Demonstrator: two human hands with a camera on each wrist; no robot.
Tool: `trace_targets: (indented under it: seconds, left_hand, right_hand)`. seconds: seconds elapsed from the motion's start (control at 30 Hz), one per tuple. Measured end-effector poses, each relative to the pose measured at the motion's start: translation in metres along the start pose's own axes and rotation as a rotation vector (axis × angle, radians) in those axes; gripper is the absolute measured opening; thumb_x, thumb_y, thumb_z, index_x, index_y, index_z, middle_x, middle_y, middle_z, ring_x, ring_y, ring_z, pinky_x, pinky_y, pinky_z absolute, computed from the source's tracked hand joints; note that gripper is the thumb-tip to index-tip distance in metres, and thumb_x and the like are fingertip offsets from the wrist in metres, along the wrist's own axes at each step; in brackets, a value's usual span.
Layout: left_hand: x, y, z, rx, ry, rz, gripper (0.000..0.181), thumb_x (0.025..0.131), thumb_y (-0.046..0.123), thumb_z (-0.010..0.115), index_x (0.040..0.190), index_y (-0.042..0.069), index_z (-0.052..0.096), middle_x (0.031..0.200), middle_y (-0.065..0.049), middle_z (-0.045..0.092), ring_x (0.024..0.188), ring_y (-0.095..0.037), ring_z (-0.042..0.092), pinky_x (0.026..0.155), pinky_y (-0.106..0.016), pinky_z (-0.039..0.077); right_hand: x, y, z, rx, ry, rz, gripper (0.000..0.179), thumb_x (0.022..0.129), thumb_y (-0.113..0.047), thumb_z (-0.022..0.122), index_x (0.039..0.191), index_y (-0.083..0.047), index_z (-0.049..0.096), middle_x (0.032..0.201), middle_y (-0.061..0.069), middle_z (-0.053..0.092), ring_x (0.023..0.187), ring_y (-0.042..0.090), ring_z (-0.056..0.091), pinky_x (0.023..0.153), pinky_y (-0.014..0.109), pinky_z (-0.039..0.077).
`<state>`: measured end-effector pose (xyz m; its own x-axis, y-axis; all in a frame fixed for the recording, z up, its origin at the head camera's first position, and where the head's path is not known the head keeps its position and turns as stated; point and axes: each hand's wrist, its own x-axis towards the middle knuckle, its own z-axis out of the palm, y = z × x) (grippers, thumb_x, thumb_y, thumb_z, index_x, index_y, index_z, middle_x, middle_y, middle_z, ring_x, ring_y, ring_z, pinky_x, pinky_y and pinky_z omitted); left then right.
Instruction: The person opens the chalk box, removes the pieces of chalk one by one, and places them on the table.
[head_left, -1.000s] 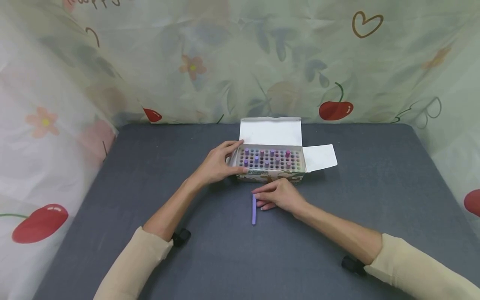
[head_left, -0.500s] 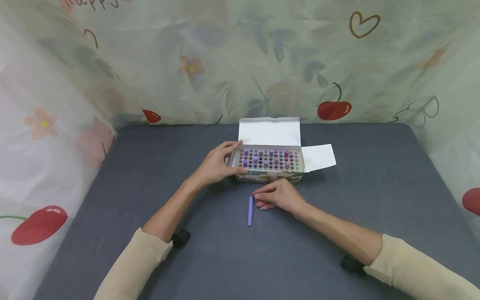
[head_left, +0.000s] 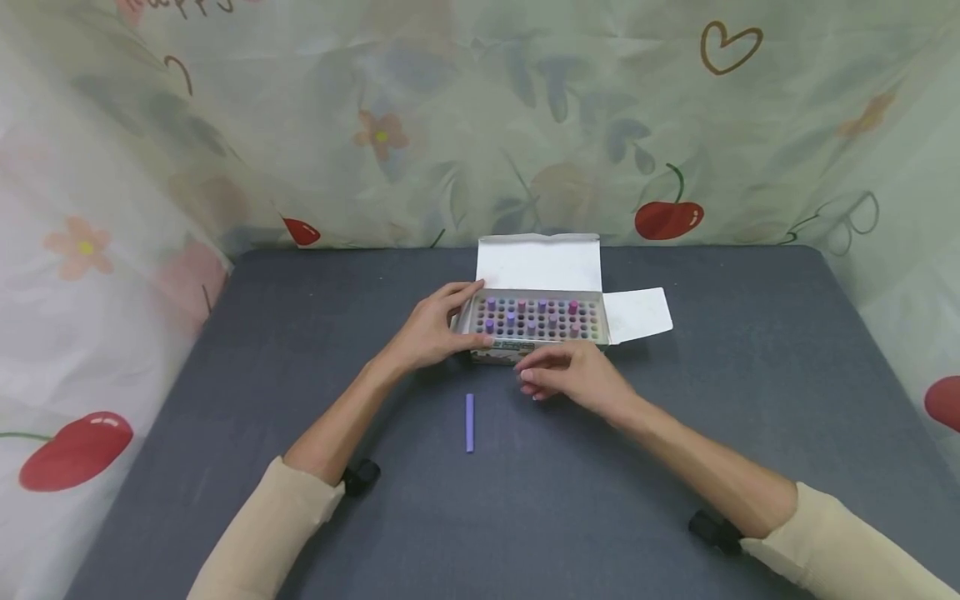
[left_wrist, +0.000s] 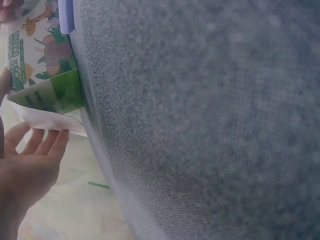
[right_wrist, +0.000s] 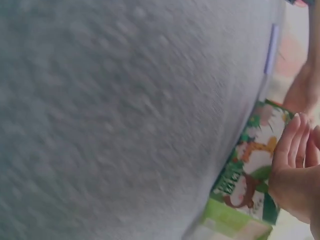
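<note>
A white cardboard chalk box [head_left: 540, 353] with animal pictures stands on the table, its lid flaps folded out. Inside, a perforated holder carries several purple and pink chalk sticks with their ends poking up. My left hand [head_left: 437, 327] grips the left end of the box, thumb on the front edge and fingers toward the back corner. In front of the box lies a single purple chalk stick [head_left: 469, 423], touched by neither hand. My right hand [head_left: 573, 377] hovers before the box's front right part with loosely bent fingers, holding nothing and hiding some of the printed side.
The dark grey table [head_left: 300, 375] is bordered by a printed cloth [head_left: 450, 133] with cherries and flowers at the back and sides. A white side flap [head_left: 639, 315] juts out to the right of the box, and the lid [head_left: 537, 261] stands up behind it.
The purple chalk stick has left my right fingers and shifted left across the table. My right hand has drawn away to the right and toward the box. The left hand keeps its hold.
</note>
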<state>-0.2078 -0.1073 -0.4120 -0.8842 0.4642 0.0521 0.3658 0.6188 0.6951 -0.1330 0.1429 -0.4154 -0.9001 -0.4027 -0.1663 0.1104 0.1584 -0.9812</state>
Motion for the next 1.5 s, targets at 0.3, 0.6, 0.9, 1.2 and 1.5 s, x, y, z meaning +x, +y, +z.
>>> trace_targets:
  seconds: [0.3,0.6,0.9,1.2,1.5]
  left_hand:
    - [0.0,-0.001,0.001,-0.066,-0.006,0.041,0.087,0.081,0.036,0.084,0.154,0.017,0.039,0.151,-0.01,0.045,0.132,-0.025,0.05,0.107,-0.04,0.043]
    - [-0.001,-0.002,-0.003,-0.052,-0.02,0.044,0.09,0.081,0.04,0.083,0.155,0.019,0.037,0.154,-0.009,0.041,0.134,-0.027,0.048,0.107,-0.041,0.042]
    - [-0.003,-0.004,-0.006,-0.049,-0.016,0.041,0.087,0.081,0.039,0.083,0.154,0.02,0.039,0.152,-0.007,0.044,0.133,-0.026,0.049,0.106,-0.04,0.043]
    - [-0.004,-0.004,-0.005,-0.052,-0.017,0.027,0.087,0.081,0.038,0.084,0.154,0.021,0.04,0.152,-0.008,0.045,0.133,-0.026,0.05,0.106,-0.04,0.043]
    - [-0.005,-0.003,-0.006,-0.066,-0.021,0.034,0.088,0.081,0.038,0.084,0.154,0.021,0.038,0.153,-0.007,0.044,0.134,-0.027,0.049,0.107,-0.039,0.043]
  right_hand:
    - [-0.004,-0.021,-0.022,-0.064,0.045,-0.108,0.022,0.091,-0.006,0.072,0.109,0.007,0.071,0.1,0.025,0.071,0.09,0.036,0.071,0.08,0.046,0.057]
    - [-0.007,-0.028,-0.045,-0.115,0.118,-0.15,0.023,0.091,-0.009,0.073,0.111,0.004,0.071,0.104,0.019,0.071,0.09,0.025,0.072,0.078,0.045,0.058]
    - [-0.007,-0.031,-0.06,-0.158,0.163,-0.166,0.026,0.093,-0.01,0.071,0.113,0.005,0.07,0.105,0.022,0.071,0.09,0.024,0.072,0.068,0.032,0.057]
    - [-0.005,-0.027,-0.07,-0.343,0.242,-0.14,0.021,0.094,-0.015,0.071,0.114,-0.01,0.074,0.104,0.009,0.074,0.085,0.027,0.068,0.052,0.028,0.045]
    - [-0.003,-0.022,-0.072,-0.463,0.249,-0.138,0.021,0.091,-0.008,0.072,0.112,-0.012,0.076,0.105,0.003,0.074,0.091,0.016,0.071,0.07,0.025,0.054]
